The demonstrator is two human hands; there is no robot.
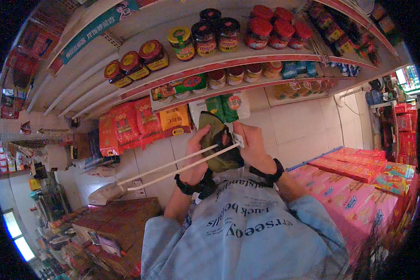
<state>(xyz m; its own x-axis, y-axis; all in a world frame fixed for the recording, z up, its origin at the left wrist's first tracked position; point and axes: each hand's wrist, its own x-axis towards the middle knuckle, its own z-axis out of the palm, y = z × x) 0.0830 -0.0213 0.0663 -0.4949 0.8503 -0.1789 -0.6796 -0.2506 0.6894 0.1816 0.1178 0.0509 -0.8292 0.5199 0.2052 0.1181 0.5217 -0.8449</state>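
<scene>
Between my hands is an olive-green cloth item [210, 125], cap-like or pouch-like, with a dark opening; its exact kind I cannot make out. My left hand [194, 161] is closed around its left side, thumb up along the edge. My right hand [252, 144] grips its right edge with bent fingers, beside a small white tag-like piece [238, 140]. Two long pale rods [172, 168] slant from the item down left to a grey-white head [106, 193]. Whether my fingers also hold the rods is hidden. Both wrists wear black bands.
Shelves ahead carry red-lidded jars [259, 32], dark jars [204, 37] and a yellow-lidded jar [181, 43]. Red packets [126, 123] stand below left. Stacked pink boxes [340, 186] are near on my right. A brown carton [121, 219] sits low on my left, above the tiled floor [289, 121].
</scene>
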